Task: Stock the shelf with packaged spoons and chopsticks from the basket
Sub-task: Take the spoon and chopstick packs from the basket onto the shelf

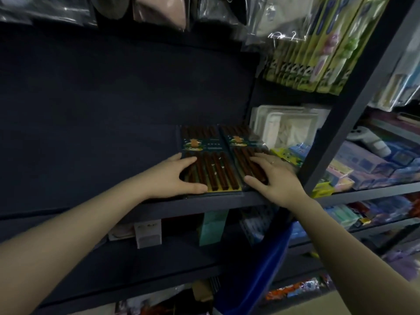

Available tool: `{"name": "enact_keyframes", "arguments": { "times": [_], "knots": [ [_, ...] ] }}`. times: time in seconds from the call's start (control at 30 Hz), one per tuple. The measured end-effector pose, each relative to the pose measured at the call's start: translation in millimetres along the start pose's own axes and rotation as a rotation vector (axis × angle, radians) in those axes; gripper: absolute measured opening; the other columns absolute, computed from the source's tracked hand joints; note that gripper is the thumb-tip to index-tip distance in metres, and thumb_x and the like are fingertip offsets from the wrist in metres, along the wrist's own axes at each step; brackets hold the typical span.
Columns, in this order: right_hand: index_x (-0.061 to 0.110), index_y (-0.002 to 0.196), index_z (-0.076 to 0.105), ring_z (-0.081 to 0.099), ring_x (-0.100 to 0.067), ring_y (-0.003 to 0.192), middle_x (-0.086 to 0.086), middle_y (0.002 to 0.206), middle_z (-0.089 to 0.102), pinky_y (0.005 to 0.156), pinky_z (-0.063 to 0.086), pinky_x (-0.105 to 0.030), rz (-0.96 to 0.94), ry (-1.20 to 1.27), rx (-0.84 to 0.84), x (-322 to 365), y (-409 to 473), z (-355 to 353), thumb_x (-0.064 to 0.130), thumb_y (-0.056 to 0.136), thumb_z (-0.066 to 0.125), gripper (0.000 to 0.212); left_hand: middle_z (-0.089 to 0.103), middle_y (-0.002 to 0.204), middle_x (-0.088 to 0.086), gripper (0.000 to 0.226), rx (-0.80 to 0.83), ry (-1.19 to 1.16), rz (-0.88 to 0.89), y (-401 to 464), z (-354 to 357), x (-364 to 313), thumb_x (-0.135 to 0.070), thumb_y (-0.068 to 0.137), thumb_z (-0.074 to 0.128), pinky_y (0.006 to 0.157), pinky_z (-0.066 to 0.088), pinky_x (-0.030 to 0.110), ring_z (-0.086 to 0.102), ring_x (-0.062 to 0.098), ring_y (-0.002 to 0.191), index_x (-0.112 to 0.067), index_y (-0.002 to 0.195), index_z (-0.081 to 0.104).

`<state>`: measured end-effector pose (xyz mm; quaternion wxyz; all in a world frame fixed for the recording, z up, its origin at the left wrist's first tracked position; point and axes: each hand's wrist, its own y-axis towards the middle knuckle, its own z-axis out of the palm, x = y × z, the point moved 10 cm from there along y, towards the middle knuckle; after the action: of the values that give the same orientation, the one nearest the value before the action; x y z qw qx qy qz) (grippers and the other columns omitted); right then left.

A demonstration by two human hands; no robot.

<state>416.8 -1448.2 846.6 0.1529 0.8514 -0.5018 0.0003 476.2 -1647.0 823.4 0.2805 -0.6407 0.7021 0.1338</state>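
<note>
Two flat packs of dark brown wooden chopsticks, lying side by side on the dark blue-grey shelf board (91, 173) near its front edge, long sides touching: left chopstick pack (211, 160), right chopstick pack (244, 153). Each a dark teal card with a small gold-and-green picture band across the middle and a clear glossy front, sticks in a tight parallel row beneath; about five sticks countable in the left pack, the right one partly covered. Left hand (175, 176) laid on the near left corner of the left chopstick pack, fingers spread and fairly straight across the top, thumb along the front edge, pressing rather than gripping. Right hand (270, 176) flat on the near end of the right chopstick pack, fingers extended and slightly apart, thumb out toward the seam between the packs, a thin ring on one finger. Blue plastic basket (261, 264) low between the arms, under the shelf edge, contents not visible. To the right, behind the right pack, clear plastic clamshell packs (286, 126), pale and stacked. Above these, a row of tall green card boxes (318, 62) standing upright, count unclear through blur. Dark metal upright (354, 105) slanting at the right of the bay.
</note>
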Motion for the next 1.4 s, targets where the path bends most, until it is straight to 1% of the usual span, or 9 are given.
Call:
{"name": "enact_keyframes", "arguments": {
  "times": [0.13, 0.3, 0.47, 0.57, 0.7, 0.83, 1.13, 1.3, 1.4],
  "knots": [
    [0.017, 0.127, 0.055, 0.046, -0.023, 0.127, -0.005, 0.136, 0.054, 0.103, 0.035, -0.033, -0.050, 0.045, -0.070, -2.7, 3.3, -8.9, 0.066, 0.077, 0.027, 0.075, -0.003, 0.157, 0.003, 0.090, -0.150, 0.044, -0.020, -0.6, 1.4, -8.5, -0.068, 0.066, 0.054, 0.114, 0.018, 0.035, 0.006, 0.022, 0.143, -0.039, 0.143, 0.016],
    [0.003, 0.093, 0.070, 0.064, -0.028, 0.094, -0.012, 0.098, 0.071, 0.089, 0.044, -0.025, -0.248, 0.280, -0.223, 20.1, 4.7, -31.0, 0.020, 0.089, 0.048, 0.028, 0.012, 0.156, 0.004, 0.088, -0.253, 0.169, -0.035, -1.3, -10.3, -10.1, -0.075, 0.059, 0.046, 0.111, 0.026, 0.036, 0.020, 0.023, 0.140, -0.045, 0.138, 0.025],
    [0.007, 0.096, 0.069, 0.061, -0.016, 0.091, -0.006, 0.093, 0.070, 0.082, 0.037, -0.011, -0.443, 0.364, -0.239, 87.4, 2.7, -32.2, 0.012, 0.089, 0.051, 0.020, 0.019, 0.154, 0.003, 0.085, -0.319, 0.223, -0.047, -7.6, -8.3, -10.5, -0.073, 0.069, 0.042, 0.104, 0.038, 0.037, 0.032, 0.023, 0.134, -0.043, 0.142, 0.011],
    [0.007, 0.103, 0.066, 0.062, -0.017, 0.089, -0.006, 0.094, 0.069, 0.079, 0.042, -0.017, -0.577, 0.419, -0.135, 144.3, -4.4, -21.6, 0.008, 0.089, 0.049, 0.022, 0.048, 0.136, 0.004, 0.075, -0.550, 0.214, 0.028, -44.0, -24.0, -7.6, -0.061, 0.080, 0.045, 0.085, 0.050, 0.038, 0.051, 0.022, 0.115, -0.039, 0.143, 0.010],
    [0.007, 0.101, 0.066, 0.062, -0.018, 0.086, -0.007, 0.095, 0.068, 0.076, 0.046, -0.026, -0.729, 0.492, -0.055, 221.4, -21.5, -5.5, 0.008, 0.089, 0.049, 0.022, 0.066, 0.091, 0.003, 0.054, -0.892, 0.280, 0.088, -138.0, -43.1, 26.0, -0.044, 0.082, 0.039, 0.062, 0.051, 0.034, 0.060, 0.022, 0.083, -0.019, 0.129, 0.045],
    [0.008, 0.100, 0.067, 0.062, -0.021, 0.083, -0.007, 0.094, 0.067, 0.074, 0.048, -0.029, -0.848, 0.536, 0.125, 303.0, -47.9, 42.7, 0.013, 0.090, 0.045, 0.024, 0.064, 0.071, -0.003, 0.042, -0.857, 0.216, -0.124, -231.3, -29.3, 118.2, -0.041, 0.082, 0.038, 0.049, 0.048, 0.029, 0.054, 0.010, 0.056, -0.024, 0.119, 0.047],
    [0.018, 0.103, 0.064, 0.061, -0.021, 0.092, -0.002, 0.103, 0.064, 0.078, 0.048, -0.034, -1.037, 0.364, 0.720, 529.0, -150.5, 218.5, 0.024, 0.093, 0.046, 0.021, 0.065, 0.076, 0.000, 0.030, -0.682, 0.069, -0.829, -464.1, 35.5, 354.3, -0.026, 0.088, 0.052, 0.057, 0.044, 0.031, 0.057, 0.019, 0.065, -0.021, 0.118, 0.052],
    [0.012, 0.110, 0.060, 0.058, -0.022, 0.088, -0.005, 0.099, 0.062, 0.075, 0.046, -0.034, -0.905, 0.372, 1.017, 659.7, -222.2, 325.8, 0.024, 0.096, 0.045, 0.024, 0.066, 0.092, 0.004, 0.027, -0.638, -0.063, -0.943, -579.0, 56.3, 443.9, -0.023, 0.086, 0.053, 0.068, 0.052, 0.036, 0.062, 0.020, 0.076, -0.021, 0.112, 0.057],
    [0.009, 0.120, 0.055, 0.058, -0.030, 0.106, -0.013, 0.118, 0.061, 0.083, 0.047, -0.032, -0.797, 0.274, 1.094, 721.8, -262.7, 395.1, 0.027, 0.093, 0.047, 0.034, 0.064, 0.086, 0.002, 0.023, -0.610, -0.090, -0.945, -625.7, 67.7, 492.8, -0.023, 0.087, 0.052, 0.066, 0.051, 0.035, 0.061, 0.020, 0.074, -0.019, 0.109, 0.057]
  ]
}}
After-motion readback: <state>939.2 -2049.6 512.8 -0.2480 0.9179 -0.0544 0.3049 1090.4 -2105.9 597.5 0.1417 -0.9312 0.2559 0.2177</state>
